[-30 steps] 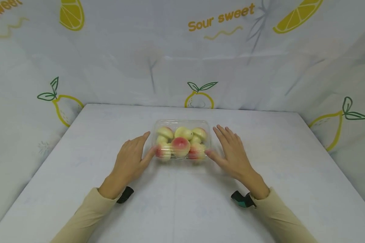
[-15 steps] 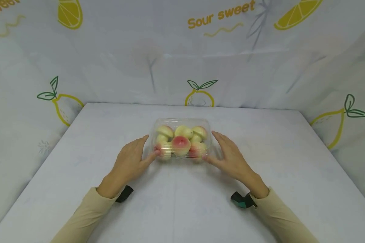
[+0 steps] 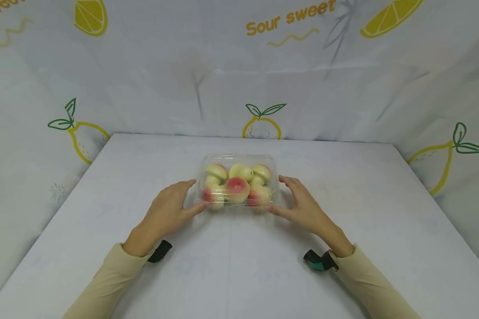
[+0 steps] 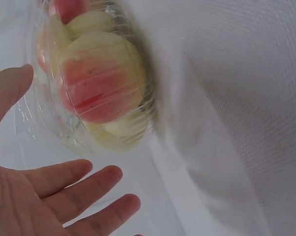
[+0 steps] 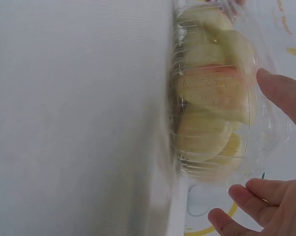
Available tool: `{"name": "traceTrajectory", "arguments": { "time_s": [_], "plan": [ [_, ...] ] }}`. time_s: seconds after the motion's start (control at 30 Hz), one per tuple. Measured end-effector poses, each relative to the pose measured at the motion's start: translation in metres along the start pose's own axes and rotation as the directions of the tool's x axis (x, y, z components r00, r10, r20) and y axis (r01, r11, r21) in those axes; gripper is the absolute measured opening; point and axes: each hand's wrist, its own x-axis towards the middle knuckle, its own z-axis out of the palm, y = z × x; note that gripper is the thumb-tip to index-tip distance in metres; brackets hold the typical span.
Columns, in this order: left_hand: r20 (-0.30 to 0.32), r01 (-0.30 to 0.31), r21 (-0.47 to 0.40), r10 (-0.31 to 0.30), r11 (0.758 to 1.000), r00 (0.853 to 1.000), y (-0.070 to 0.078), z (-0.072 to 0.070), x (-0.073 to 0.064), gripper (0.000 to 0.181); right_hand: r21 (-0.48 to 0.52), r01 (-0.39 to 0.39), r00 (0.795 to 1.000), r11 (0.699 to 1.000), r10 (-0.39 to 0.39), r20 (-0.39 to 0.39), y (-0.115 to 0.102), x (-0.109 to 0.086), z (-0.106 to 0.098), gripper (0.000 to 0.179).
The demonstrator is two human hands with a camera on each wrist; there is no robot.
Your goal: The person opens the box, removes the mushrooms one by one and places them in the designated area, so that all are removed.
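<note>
Backdrop: white sheeting [image 3: 143, 79] printed with lemons and orange "Sour sweet" lettering [image 3: 290, 17], rising behind and at both sides of the table [image 3: 231, 266].
Left fingers [image 4: 84, 194]: nearly straight, somewhat apart, gripping nothing; in the left wrist view their tips lie just beside the container's end.
Left thumb [image 4: 13, 91]: held well away from the fingers, tip at the near left corner; contact cannot be told.
Right fingers [image 5: 252, 202]: extended with a slight bend, no hold on anything; tips just beside the opposite end.
Right thumb [image 5: 285, 96]: spread wide of the fingers, tip at the near right corner; touching or not, cannot tell.
Left hand [image 3: 168, 207] and right hand [image 3: 305, 210]: flanking the container, palms turned inward.
Container [image 3: 239, 158]: clear plastic, ribbed low on its sides, standing on the table between the hands.
Fruit [image 3: 237, 190]: several rounded pieces inside, pale yellow with red blush, seen through the plastic; the middle front one shows the most red.
Wrists: black gear beneath the left one [image 3: 160, 251], black-and-green gear beneath the right one [image 3: 317, 260].
Sleeves [image 3: 107, 279]: beige, both arms.
Table cover: white, far edge meeting the sheeting.
</note>
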Motion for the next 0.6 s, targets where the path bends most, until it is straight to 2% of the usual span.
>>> {"name": "traceTrajectory", "arguments": {
  "time_s": [0.17, 0.33, 0.43, 0.6],
  "plan": [
    [0.007, -0.004, -0.059, 0.004, 0.998, 1.0, -0.003, -0.003, 0.001, 0.07, 0.029, 0.015, 1.0, 0.999, -0.015, -0.014, 0.0, -0.001, -0.003, 0.084],
    [-0.028, -0.059, -0.08, 0.057, 0.995, 0.998, -0.006, -0.004, 0.001, 0.06, 0.034, 0.113, 0.992, 0.993, -0.111, -0.054, 0.0, -0.002, -0.007, 0.064],
    [-0.042, -0.108, -0.082, 0.105, 0.991, 0.994, -0.009, -0.006, 0.002, 0.054, 0.014, 0.187, 0.979, 0.982, -0.185, -0.09, 0.002, -0.002, -0.008, 0.054],
    [-0.054, -0.183, -0.103, 0.178, 0.978, 0.982, -0.011, -0.009, 0.003, 0.05, -0.043, 0.304, 0.94, 0.952, -0.307, -0.147, 0.006, -0.001, -0.011, 0.034]
  ]
}}
